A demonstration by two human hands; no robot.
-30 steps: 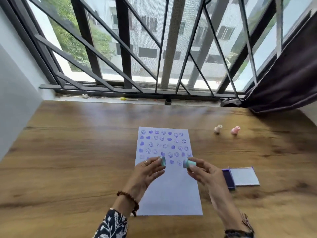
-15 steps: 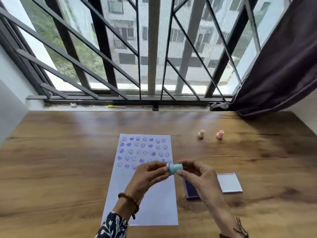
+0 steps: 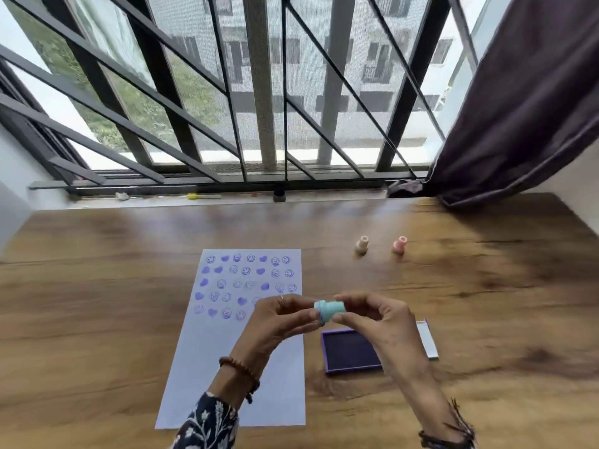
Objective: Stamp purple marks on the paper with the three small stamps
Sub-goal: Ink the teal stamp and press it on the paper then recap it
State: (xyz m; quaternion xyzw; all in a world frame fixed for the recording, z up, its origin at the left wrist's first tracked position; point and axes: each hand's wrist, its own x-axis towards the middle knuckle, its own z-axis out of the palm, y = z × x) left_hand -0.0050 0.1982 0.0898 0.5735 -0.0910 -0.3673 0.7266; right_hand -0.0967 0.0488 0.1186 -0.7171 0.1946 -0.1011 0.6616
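Note:
A small teal stamp (image 3: 330, 310) lies sideways in the air between both hands, above the paper's right edge. My left hand (image 3: 278, 322) pinches its wider cap end and my right hand (image 3: 377, 322) holds its body. The white paper (image 3: 227, 367) lies on the wooden table, its upper part covered with purple smiley and heart marks. An open purple ink pad (image 3: 350, 351) sits just right of the paper, partly under my right hand. A beige stamp (image 3: 362, 245) and a pink stamp (image 3: 399, 245) stand upright farther back on the right.
The ink pad's lid (image 3: 428, 340) lies flat beside the pad. The wooden table (image 3: 97, 319) ends at a window sill with a barred window behind. A dark curtain (image 3: 518, 108) hangs at the right, reaching the table's far corner.
One second ago the teal cap and stamp body were apart, one in each hand. The hands came together and the two teal parts are now joined. The camera view shifted.

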